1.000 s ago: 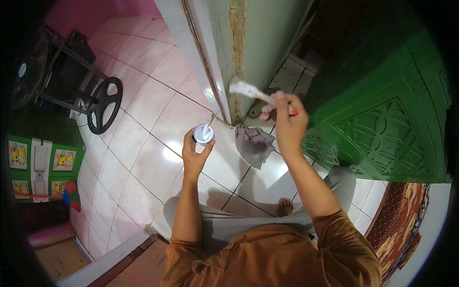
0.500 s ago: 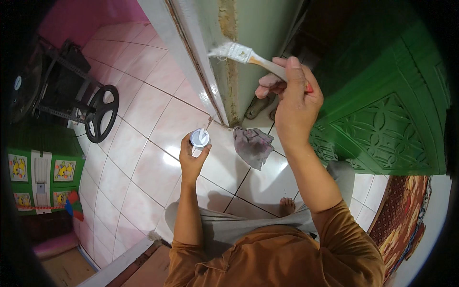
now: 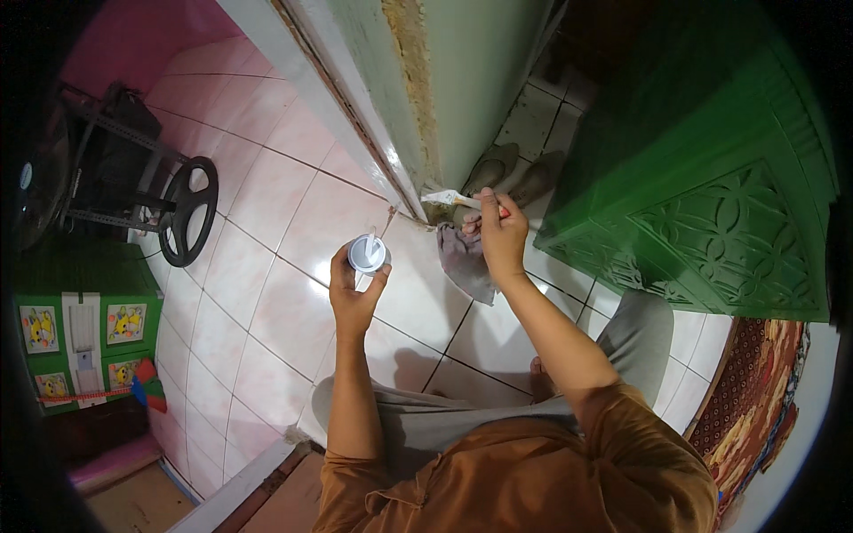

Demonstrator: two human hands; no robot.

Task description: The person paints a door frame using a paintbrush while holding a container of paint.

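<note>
A small pale paint cup [image 3: 359,263] is held upright in my left hand [image 3: 352,302], its fingers wrapped round the sides. White paint shows inside, with a white streak or stick across the opening; I cannot tell which. My right hand [image 3: 504,242] grips a paintbrush [image 3: 448,197] by its handle, bristles pointing left. The brush is in front of the lower part of the door frame [image 3: 355,111]; whether the bristles touch it is unclear. Below the brush, a grey stained cloth [image 3: 464,265] lies on the tiles at the foot of the frame.
Several shoes [image 3: 491,169] stand behind the frame, beside a carved green door [image 3: 702,222] on the right. To the left are a black steering wheel [image 3: 210,213] on a metal rack and a green cabinet [image 3: 133,306]. A patterned rug [image 3: 746,391] is at the right.
My right hand has come down with the paintbrush, from high on the door frame to near its foot. My left hand keeps the cup in nearly the same place.
</note>
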